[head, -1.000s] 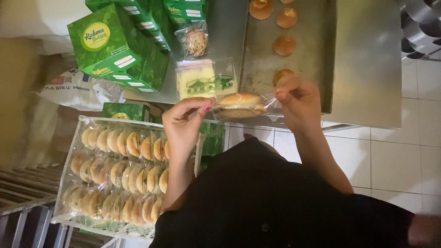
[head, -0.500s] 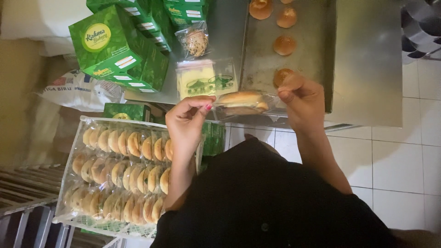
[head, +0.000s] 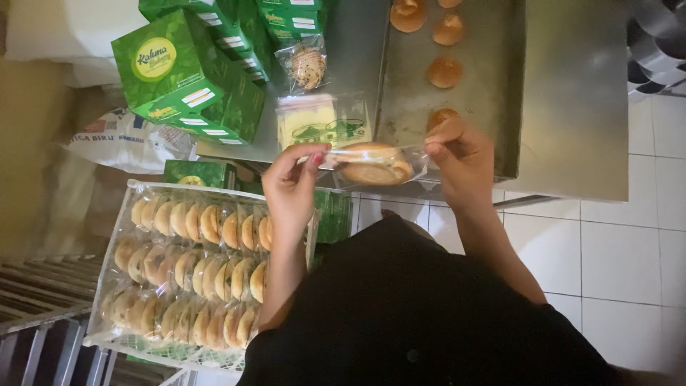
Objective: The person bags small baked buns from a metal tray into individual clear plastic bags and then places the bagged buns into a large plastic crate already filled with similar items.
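Bun (head: 374, 163) blurred inside clear wrapper (head: 411, 161)

We note golden-brown buns (head: 444, 72) on a grey metal baking tray (head: 493, 107). The boxes (head: 187, 78) are bright green with a yellow round emblem. The wrapped bun (head: 374, 164) sits in clear film. The floor tiles (head: 629, 243) are white; the sleeve (head: 429, 314) is black.

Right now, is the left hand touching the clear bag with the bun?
Touching. The head view shows the left hand pinching one end of the clear bag.
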